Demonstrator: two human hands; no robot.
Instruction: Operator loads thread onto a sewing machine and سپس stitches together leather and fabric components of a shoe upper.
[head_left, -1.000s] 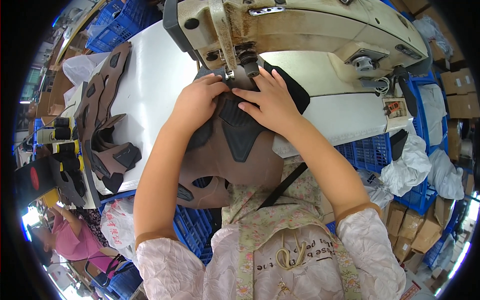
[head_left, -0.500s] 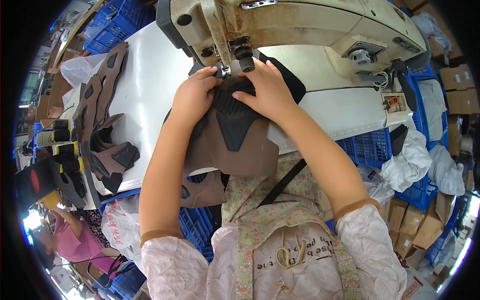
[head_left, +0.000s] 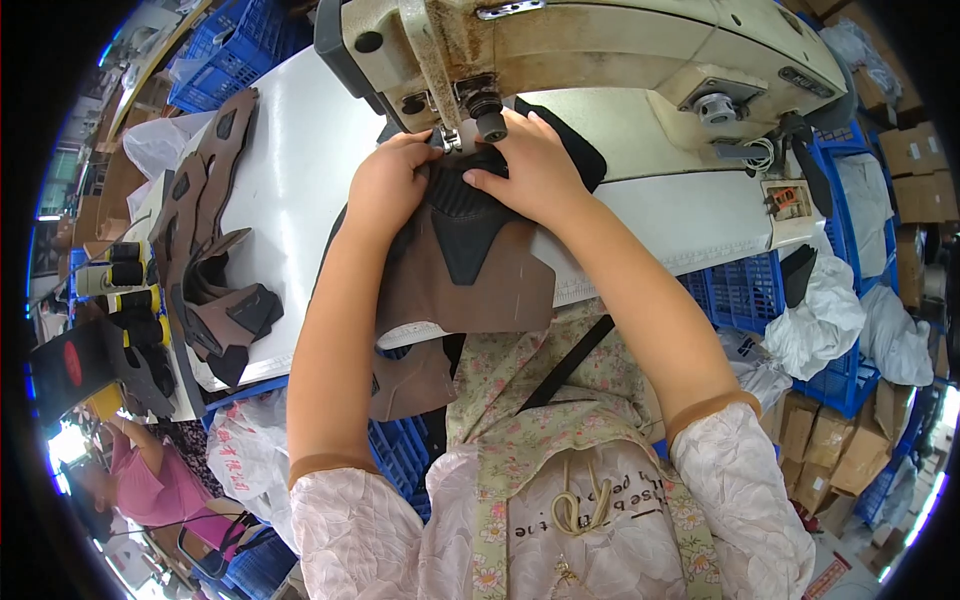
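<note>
A brown and black shoe upper piece (head_left: 515,280) lies under the presser foot (head_left: 452,140) of a worn cream sewing machine (head_left: 600,65). To the left of the foot, my left hand (head_left: 388,185) grips the material, its fingers curled and thumb pointing at the foot. My right hand (head_left: 532,170) holds the right side, fingers partly behind the machine's round black knob and thumb pressed on the ribbed black part. The near end of the piece hangs over the table edge towards me. The needle point cannot be made out.
More brown upper pieces (head_left: 215,160) lie along the left of the white table (head_left: 290,130). Thread spools (head_left: 125,275) stand at the far left. Blue crates (head_left: 740,290) and plastic bags (head_left: 815,320) crowd the right. A person in pink (head_left: 160,480) is at lower left.
The upper piece has slid a little away from me under the foot, its near edge now higher in view. Both hands keep their grip on it.
</note>
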